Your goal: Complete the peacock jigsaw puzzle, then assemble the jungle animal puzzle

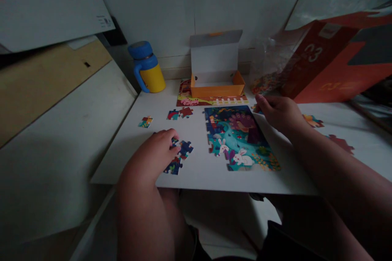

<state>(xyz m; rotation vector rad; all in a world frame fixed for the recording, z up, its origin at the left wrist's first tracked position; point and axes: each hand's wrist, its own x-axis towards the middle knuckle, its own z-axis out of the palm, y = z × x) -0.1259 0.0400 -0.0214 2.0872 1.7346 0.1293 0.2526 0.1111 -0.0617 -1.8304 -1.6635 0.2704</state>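
Note:
A partly joined jigsaw puzzle (pixel 241 138) lies on the white table, showing white rabbits and a purple peacock; its left edge is uneven. Left of it, my left hand (pixel 161 147) is curled over a group of dark blue puzzle pieces (pixel 185 149), thumb and forefinger closed at one of them. My right hand (pixel 280 112) is closed just beyond the puzzle's upper right corner. A small puzzle piece (pixel 256 109) shows at its fingertips, mostly covered. Its lower fingers are tucked from sight.
Loose pieces (pixel 145 121) and a red-brown pair (pixel 180 113) lie farther left; others (pixel 314 120) lie right. Behind stand an open orange box (pixel 218 90) on a farm picture (pixel 183 100), a blue-yellow bottle (pixel 150 71), a plastic bag (pixel 266 65) and a large red box (pixel 324 61).

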